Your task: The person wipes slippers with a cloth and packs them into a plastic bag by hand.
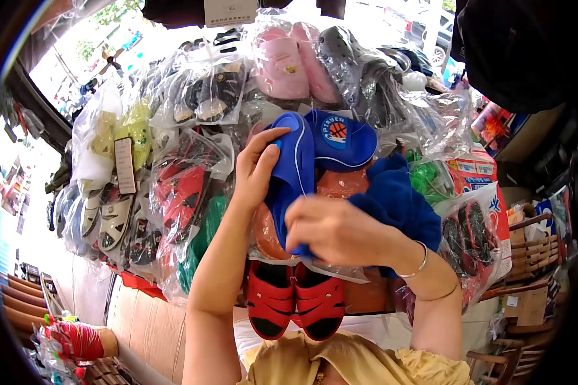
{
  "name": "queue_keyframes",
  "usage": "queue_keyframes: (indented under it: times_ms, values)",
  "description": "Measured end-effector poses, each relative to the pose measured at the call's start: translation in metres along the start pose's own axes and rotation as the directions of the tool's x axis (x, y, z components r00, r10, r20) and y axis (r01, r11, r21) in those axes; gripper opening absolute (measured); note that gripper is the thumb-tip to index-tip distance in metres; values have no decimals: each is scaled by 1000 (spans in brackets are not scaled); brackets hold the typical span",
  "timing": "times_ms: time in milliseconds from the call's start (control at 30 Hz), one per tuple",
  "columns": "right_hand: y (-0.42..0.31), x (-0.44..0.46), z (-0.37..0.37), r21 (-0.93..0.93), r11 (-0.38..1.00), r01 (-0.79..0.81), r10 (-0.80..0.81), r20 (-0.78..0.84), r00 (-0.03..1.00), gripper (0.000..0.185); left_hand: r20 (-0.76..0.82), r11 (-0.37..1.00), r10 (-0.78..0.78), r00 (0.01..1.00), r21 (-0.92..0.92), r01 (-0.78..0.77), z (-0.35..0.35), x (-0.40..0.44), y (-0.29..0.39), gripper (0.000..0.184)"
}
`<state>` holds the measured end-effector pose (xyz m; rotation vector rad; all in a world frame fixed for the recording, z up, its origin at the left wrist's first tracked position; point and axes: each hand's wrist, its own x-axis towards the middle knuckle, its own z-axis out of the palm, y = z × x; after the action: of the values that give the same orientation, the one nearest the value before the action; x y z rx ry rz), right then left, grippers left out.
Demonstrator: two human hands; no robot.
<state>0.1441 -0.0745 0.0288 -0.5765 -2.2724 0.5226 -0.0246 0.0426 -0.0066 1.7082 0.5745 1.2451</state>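
My left hand grips the upper end of a blue slipper with a white line along its edge, holding it upright. Blurred by motion, my right hand is at the slipper's lower end, fingers curled. A dark blue cloth bunches out from behind that hand and wrist; the fingers seem closed on it, though the grip is partly hidden. The matching blue slipper, with a basketball print, lies just right of the held one. Below my hands sits a pair of red and black slippers.
Bagged footwear covers the stall: pink clogs, grey clogs, red slippers, white sandals and black-red slippers. A phone-like slab rests at left. Wicker baskets stand at right, a red thread spool lower left.
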Motion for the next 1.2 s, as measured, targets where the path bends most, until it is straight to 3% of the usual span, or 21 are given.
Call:
queue_keyframes:
  times_ms: [67,133,167,200,267,367,400,467,533,567,600,667,800,833,867,933,1000,1033,1133,1200]
  values:
    - [-11,0,-7,192,978,-78,52,137,989,17,12,999,-11,1000,-48,11,2,0,4,38]
    - [9,5,-9,-37,999,-29,20,-208,978,19,10,999,10,1000,-35,-10,3,1,5,38]
    - [16,8,-18,-192,981,-25,-34,-296,955,23,4,996,3,1000,-86,-2,2,0,5,38]
    - [21,7,-15,-215,966,-141,51,-381,923,25,-3,991,-4,1000,-134,3,2,0,5,38]
    - [18,3,-8,-64,975,-214,186,-293,938,20,-6,988,-15,1000,-154,14,1,0,4,37]
    - [4,1,-1,-262,964,-32,12,-77,997,10,-10,994,21,1000,-107,-22,1,-1,6,37]
    - [-1,-2,-5,-169,985,-31,37,31,999,15,-7,994,21,1000,-107,-21,1,0,5,37]
    - [1,0,-13,-22,1000,9,-10,-36,999,21,-6,993,12,1000,-115,-13,1,0,5,37]
    - [12,3,-25,-258,962,-85,5,-295,956,27,-12,987,-1,1000,-158,-1,3,-2,7,38]
    - [19,0,-25,-308,926,-219,82,-401,912,26,-16,986,-4,1000,-167,1,3,-3,7,38]
    - [20,0,-22,-310,926,-216,79,-400,913,26,-21,985,-4,1000,-173,1,3,-2,8,38]
    - [15,-1,-11,-233,940,-248,200,-210,957,25,-36,993,14,999,-119,-18,2,0,8,37]
    - [-7,-3,-14,-85,984,-158,171,173,970,27,-16,998,66,998,24,-66,-2,0,8,34]
    - [-7,-1,-15,-57,991,-123,130,137,982,27,-14,998,57,998,-4,-57,-1,0,8,33]
    - [-3,2,-14,-47,996,-70,69,-39,997,27,-13,998,47,999,-32,-47,-1,-1,7,32]
    - [3,7,-20,-211,963,-170,106,-283,953,27,-20,994,43,999,-102,-45,0,0,4,31]
    - [5,4,-17,-217,943,-251,211,-189,959,27,-2,994,35,999,-101,-35,-1,-1,4,31]
    - [1,5,-11,-170,972,-161,149,-82,985,26,1,993,23,1000,-112,-23,-1,-1,3,33]
    - [-12,4,-9,-97,987,-124,137,140,981,27,18,994,9,1000,-112,-7,-3,-2,2,35]
    - [-7,4,-13,-26,995,-100,101,80,992,28,15,992,23,1000,-124,-21,-2,0,1,35]
